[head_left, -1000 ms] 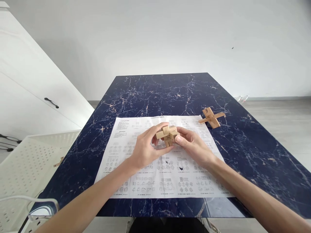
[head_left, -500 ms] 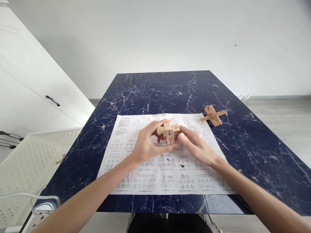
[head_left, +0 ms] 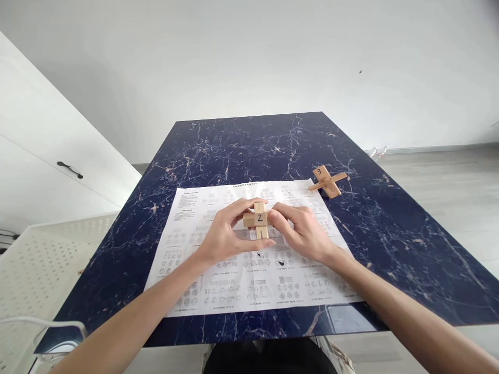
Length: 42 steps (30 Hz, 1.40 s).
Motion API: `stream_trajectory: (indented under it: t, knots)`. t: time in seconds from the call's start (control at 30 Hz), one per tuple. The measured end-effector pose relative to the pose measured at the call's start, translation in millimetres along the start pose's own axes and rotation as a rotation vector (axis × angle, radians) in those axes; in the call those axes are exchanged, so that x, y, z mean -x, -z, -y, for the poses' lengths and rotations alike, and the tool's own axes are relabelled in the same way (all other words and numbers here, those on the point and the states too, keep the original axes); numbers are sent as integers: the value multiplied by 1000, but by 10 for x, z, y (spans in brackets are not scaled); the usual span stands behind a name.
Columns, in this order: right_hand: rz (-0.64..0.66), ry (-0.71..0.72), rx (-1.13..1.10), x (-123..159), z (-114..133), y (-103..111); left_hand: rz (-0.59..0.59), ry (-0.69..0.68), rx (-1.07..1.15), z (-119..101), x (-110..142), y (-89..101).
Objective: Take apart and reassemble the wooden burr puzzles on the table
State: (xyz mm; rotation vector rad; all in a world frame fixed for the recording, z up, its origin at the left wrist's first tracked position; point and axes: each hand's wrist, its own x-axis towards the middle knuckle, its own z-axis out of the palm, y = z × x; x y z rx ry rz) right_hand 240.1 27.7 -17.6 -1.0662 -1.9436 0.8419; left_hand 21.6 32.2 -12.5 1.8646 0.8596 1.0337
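A small wooden burr puzzle (head_left: 260, 218) of crossed blocks is held over the printed sheet, with a "2" facing me and "1" marks above and below it. My left hand (head_left: 223, 232) clasps it from the left, fingers at its top and thumb under its lower block. From the right, my right hand (head_left: 303, 229) pinches the puzzle's right end between thumb and forefinger, hiding that end. Beneath both hands lies the white sheet (head_left: 230, 275), covered in rows of small diagrams.
Another wooden cross-shaped puzzle (head_left: 328, 183), marked "3", rests at the sheet's upper right corner. All this is on a dark blue marbled table (head_left: 241, 150). A perforated white surface (head_left: 50, 259) with a white cable (head_left: 47, 323) is on the left.
The held puzzle has been turned: its block marked "3" on the right no longer shows, and "1" marks now face me. My right thumb has come onto its right end. The camera view has shifted slightly.
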Motion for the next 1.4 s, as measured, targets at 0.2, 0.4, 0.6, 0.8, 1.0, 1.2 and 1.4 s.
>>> stream_trajectory:
  t: [0.2, 0.4, 0.6, 0.8, 1.0, 1.2, 1.4]
  knots:
    - [95, -119, -175, -33, 47, 8, -32, -112, -144, 37, 9, 19]
    - [89, -398, -669, -88, -38, -4, -48, 86, -126, 47, -39, 60]
    - [-125, -538, -1201, -199, -303, 111, -162, 297, -98, 63, -60, 72]
    - [-145, -501, -1252, -236, -433, 179, -141, 323, -137, 82, -72, 65]
    - [40, -384, -768, -187, -219, 55, -74, 220, -227, 69, -103, 96]
    - [140, -223, -243, 166, -16, 96, 133, 206, -500, -128, 318, 401]
    - [30, -258, -132, 954, 60, 318, -181, 269, -767, -36, 1287, 1019]
